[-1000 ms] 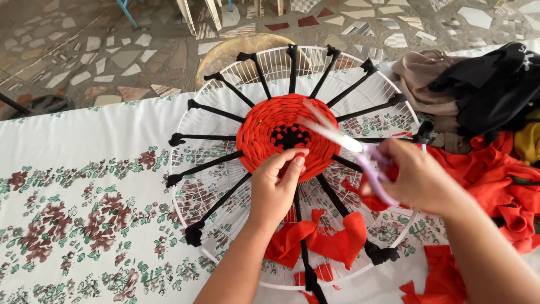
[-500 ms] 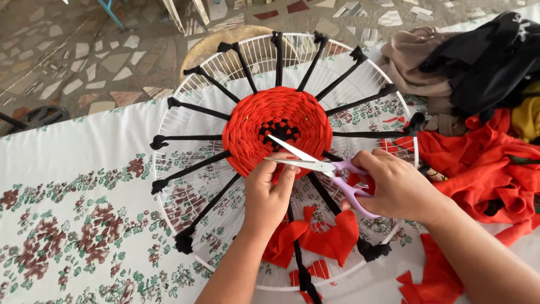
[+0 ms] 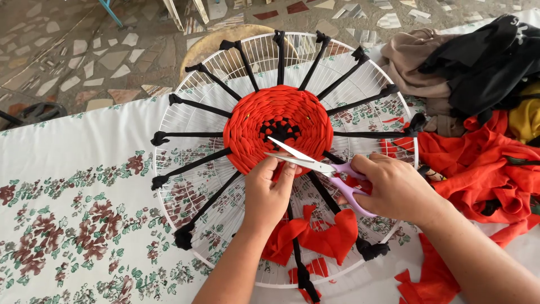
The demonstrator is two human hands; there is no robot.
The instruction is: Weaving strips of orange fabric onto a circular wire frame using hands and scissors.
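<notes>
Red strip (image 3: 284, 169) at the weave's near edge, soft and floppy: left hand (image 3: 269, 194) pinches it taut, right hand (image 3: 394, 188) grips scissors (image 3: 315, 164), blades parted around it.

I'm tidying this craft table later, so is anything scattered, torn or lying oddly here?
Yes. Loose red fabric scraps lie on the white wire grille, and more lie off its lower right edge. A jumbled pile of clothes sits at the upper right. The red woven disc looks neat; the right hand holds open purple-handled scissors at its edge.
</notes>
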